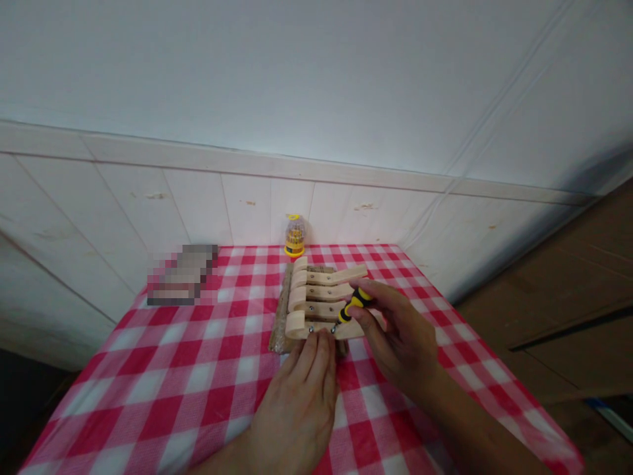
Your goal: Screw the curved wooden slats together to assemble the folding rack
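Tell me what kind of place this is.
Probably a home room used for handiwork: a checked tablecloth against a panelled wall, a wooden rack, and a screwdriver in the right hand.

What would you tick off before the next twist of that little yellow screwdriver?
1. Screwdriver gripped in right hand: ok.
2. Tip seated in the screw: cannot tell, too small to see.
3. Left hand steadying the wooden hook rack at its near edge: ok.
4. Rack lying flat on the checked tablecloth: ok.
5. Left fingertips clear of the tip: not ok, they are right beside it.
6. Bit case standing apart at the far edge: ok.
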Demonstrator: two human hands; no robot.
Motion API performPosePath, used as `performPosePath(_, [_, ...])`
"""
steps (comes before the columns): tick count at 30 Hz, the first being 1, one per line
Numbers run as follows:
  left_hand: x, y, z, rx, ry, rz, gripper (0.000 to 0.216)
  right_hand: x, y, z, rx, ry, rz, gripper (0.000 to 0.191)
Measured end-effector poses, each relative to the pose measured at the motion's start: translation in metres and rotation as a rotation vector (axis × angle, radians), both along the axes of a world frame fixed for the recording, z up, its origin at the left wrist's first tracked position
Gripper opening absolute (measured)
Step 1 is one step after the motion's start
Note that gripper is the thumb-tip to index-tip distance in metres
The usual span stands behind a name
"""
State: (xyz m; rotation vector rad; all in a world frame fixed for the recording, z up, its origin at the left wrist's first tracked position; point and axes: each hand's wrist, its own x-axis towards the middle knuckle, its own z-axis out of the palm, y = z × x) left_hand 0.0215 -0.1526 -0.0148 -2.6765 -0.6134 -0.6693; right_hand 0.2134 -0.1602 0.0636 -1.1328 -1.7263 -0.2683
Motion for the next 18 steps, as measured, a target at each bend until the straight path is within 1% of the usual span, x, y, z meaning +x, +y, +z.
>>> performPosePath(12, [-0.0004, -0.0001, -0.0019, 0.006, 0.000, 0.001, 0.042, 0.0012, 0.0007, -0.0005, -0.029, 0.029, 0.015, 0.047])
performPosePath(18, [0.0012, 0.0000, 0.0006, 0.015, -0.006, 0.007, 0.040, 0.0005, 0.0012, 0.0006, -0.038, 0.009, 0.045, 0.049])
